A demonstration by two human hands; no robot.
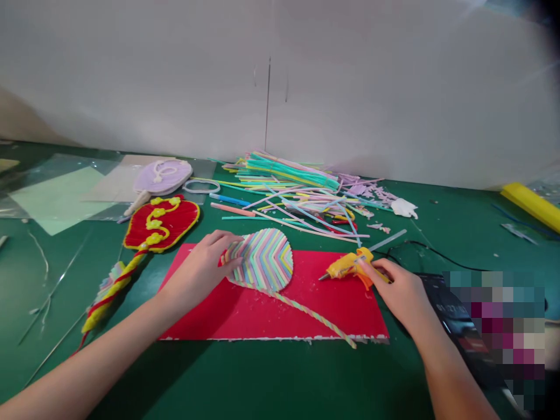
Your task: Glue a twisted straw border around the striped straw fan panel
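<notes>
A round fan striped in pastel chevrons lies on a red board, its twisted stick handle slanting toward the lower right. My left hand pinches the fan's left edge between thumb and fingers. At the right of the board, my right hand grips the handle of a yellow glue gun. The gun's metal nozzle points left toward the fan, and a clear glue stick juts from its back. My right palm hides part of the gun's handle.
Pastel pipe cleaners are heaped at the back. A red and yellow fan and a lilac fan lie on the left. Beside my right forearm is a phone. A black cable runs behind it.
</notes>
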